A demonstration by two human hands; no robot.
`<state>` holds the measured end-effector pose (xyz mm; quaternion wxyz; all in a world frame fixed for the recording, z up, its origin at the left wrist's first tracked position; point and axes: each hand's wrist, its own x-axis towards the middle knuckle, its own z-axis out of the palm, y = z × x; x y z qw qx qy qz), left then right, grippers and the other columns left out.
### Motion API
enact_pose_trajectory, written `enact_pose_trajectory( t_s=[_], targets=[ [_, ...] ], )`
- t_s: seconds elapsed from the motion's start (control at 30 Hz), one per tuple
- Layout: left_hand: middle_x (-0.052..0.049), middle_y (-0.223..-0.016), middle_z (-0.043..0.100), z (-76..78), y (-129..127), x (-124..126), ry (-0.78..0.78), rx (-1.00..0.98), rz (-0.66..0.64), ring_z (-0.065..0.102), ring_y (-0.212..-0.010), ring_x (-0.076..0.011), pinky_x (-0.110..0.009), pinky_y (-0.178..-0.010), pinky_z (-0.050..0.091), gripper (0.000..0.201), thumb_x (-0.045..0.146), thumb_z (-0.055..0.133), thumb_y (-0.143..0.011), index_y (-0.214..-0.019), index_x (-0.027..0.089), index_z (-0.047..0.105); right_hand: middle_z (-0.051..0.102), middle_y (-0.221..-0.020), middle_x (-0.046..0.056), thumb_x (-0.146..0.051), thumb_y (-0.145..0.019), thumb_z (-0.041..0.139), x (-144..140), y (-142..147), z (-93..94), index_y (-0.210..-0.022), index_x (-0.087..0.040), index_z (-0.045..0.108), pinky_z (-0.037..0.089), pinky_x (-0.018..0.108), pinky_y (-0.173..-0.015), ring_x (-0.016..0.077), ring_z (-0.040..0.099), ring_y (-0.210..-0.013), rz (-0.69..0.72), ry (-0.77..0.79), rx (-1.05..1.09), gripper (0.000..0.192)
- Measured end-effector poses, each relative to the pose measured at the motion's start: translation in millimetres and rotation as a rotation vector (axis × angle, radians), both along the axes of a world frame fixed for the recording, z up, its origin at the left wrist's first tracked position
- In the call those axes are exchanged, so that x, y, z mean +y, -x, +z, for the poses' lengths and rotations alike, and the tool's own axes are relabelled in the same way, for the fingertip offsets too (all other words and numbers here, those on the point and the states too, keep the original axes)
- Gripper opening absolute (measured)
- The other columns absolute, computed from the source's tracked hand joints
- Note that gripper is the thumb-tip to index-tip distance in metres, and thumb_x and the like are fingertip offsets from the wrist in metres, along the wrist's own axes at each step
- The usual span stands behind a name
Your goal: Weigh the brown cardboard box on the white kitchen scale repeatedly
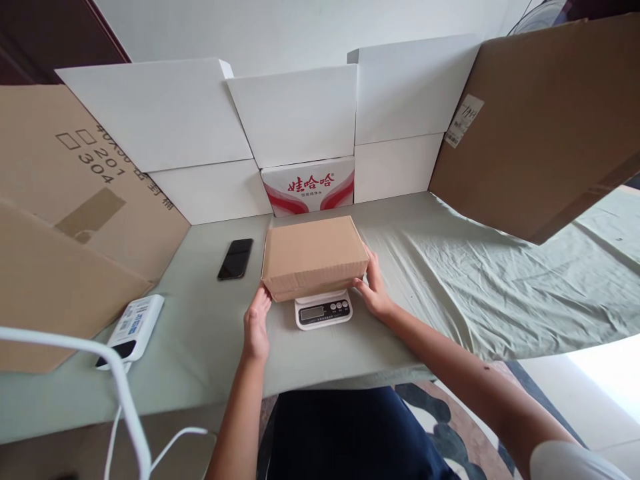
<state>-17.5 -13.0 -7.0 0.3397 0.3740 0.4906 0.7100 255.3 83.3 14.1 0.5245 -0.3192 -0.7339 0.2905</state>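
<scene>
A closed brown cardboard box [315, 248] is at the middle of the table, over a white digital kitchen scale [324, 312]. Only the scale's front, with its display and buttons, shows; its platform is hidden under the box. My left hand [257, 322] grips the box at its lower left corner. On the other side, my right hand [373, 283] holds the lower right corner, thumb along the front edge. Whether the box rests fully on the scale I cannot tell.
Left of the box lies a black smartphone [235, 259]. A white device [135, 330] with a cable sits farther left, near a curved white tube [117, 367]. White boxes [295, 117] line the back; large cardboard panels [540, 113] flank the table [210, 360].
</scene>
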Motion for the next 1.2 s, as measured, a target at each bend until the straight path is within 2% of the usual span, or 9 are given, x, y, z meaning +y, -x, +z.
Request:
enact_pose_trajectory(
  t_s=[0.17,0.37,0.57,0.63,0.73,0.8,0.9,1.03,1.2],
  targets=[
    [-0.02,-0.147,0.057,-2.2,-0.7,-2.3,-0.011,0.022,-0.002,0.046,-0.143,-0.0399,-0.056,-0.118,0.034,0.089,0.083,0.052,-0.076,-0.136,0.019,0.066,0.041,-0.149,0.011,-0.069,-0.092,0.047,1.0,-1.8,1.2,-0.158,-0.033,0.026,0.038,0.059,-0.117,0.0352,0.039,-0.138,0.006,0.043,0.019,0.078],
    [-0.02,-0.143,0.06,-1.6,-0.3,-3.5,-0.011,0.018,0.014,0.051,-0.139,-0.0403,-0.057,-0.116,0.037,0.088,0.082,0.054,-0.075,-0.133,0.018,0.068,0.04,-0.149,0.01,-0.067,-0.093,0.047,3.3,-1.3,2.1,-0.156,-0.034,0.03,0.036,0.057,-0.119,0.0341,0.037,-0.141,0.019,0.051,0.04,0.073],
    [-0.02,-0.144,0.06,4.8,-3.3,-4.5,-0.012,0.037,0.006,0.048,-0.141,-0.0403,-0.056,-0.117,0.035,0.089,0.083,0.054,-0.075,-0.133,0.018,0.068,0.042,-0.147,0.01,-0.068,-0.091,0.049,3.5,-2.3,2.5,-0.155,-0.034,0.033,0.039,0.056,-0.117,0.0351,0.037,-0.142,0.019,0.089,0.04,0.074],
    [-0.017,-0.151,0.055,10.7,-3.4,-6.0,-0.051,0.065,0.001,0.044,-0.145,-0.0386,-0.053,-0.119,0.033,0.086,0.081,0.053,-0.077,-0.137,0.02,0.066,0.042,-0.147,0.009,-0.069,-0.089,0.051,5.7,-4.1,1.6,-0.155,-0.035,0.032,0.04,0.056,-0.116,0.0354,0.04,-0.141,0.029,0.09,0.101,0.076],
    [-0.006,-0.161,0.043,19.9,-0.7,-8.2,-0.158,0.084,0.046,0.034,-0.151,-0.0335,-0.047,-0.122,0.03,0.075,0.075,0.048,-0.084,-0.142,0.029,0.061,0.043,-0.146,0.008,-0.068,-0.088,0.051,11.1,-7.8,0.0,-0.155,-0.037,0.029,0.041,0.055,-0.114,0.0345,0.045,-0.137,-0.032,0.07,0.26,0.077],
    [-0.003,-0.162,0.042,22.4,2.0,-8.7,-0.185,0.06,0.068,0.032,-0.152,-0.0314,-0.045,-0.122,0.03,0.069,0.072,0.044,-0.087,-0.141,0.032,0.061,0.045,-0.145,0.008,-0.068,-0.087,0.05,13.8,-9.6,-0.7,-0.154,-0.037,0.03,0.043,0.054,-0.113,0.0338,0.047,-0.136,-0.07,0.065,0.303,0.077],
    [-0.008,-0.155,0.051,17.7,4.4,-8.0,-0.127,0.029,0.033,0.04,-0.148,-0.0324,-0.048,-0.121,0.032,0.07,0.073,0.044,-0.087,-0.138,0.029,0.065,0.047,-0.144,0.008,-0.069,-0.087,0.05,12.6,-9.8,-0.3,-0.154,-0.036,0.03,0.043,0.053,-0.113,0.0336,0.047,-0.136,-0.037,0.087,0.248,0.077],
    [-0.016,-0.141,0.063,6.0,3.1,-6.1,-0.012,0.029,0.021,0.053,-0.138,-0.0365,-0.053,-0.119,0.034,0.077,0.078,0.054,-0.079,-0.128,0.021,0.071,0.043,-0.154,0.008,-0.07,-0.089,0.049,4.8,-7.3,3.4,-0.154,-0.034,0.031,0.042,0.053,-0.115,0.0342,0.043,-0.141,0.034,0.131,0.144,0.077],
    [-0.018,-0.135,0.067,2.2,0.8,-3.6,0.022,0.035,-0.005,0.056,-0.134,-0.0374,-0.055,-0.118,0.035,0.078,0.079,0.057,-0.077,-0.123,0.018,0.073,0.045,-0.15,0.009,-0.07,-0.089,0.051,-0.3,-4.6,7.1,-0.15,-0.032,0.039,0.043,0.054,-0.114,0.0349,0.045,-0.138,0.052,0.115,0.143,0.073]
  ],
)
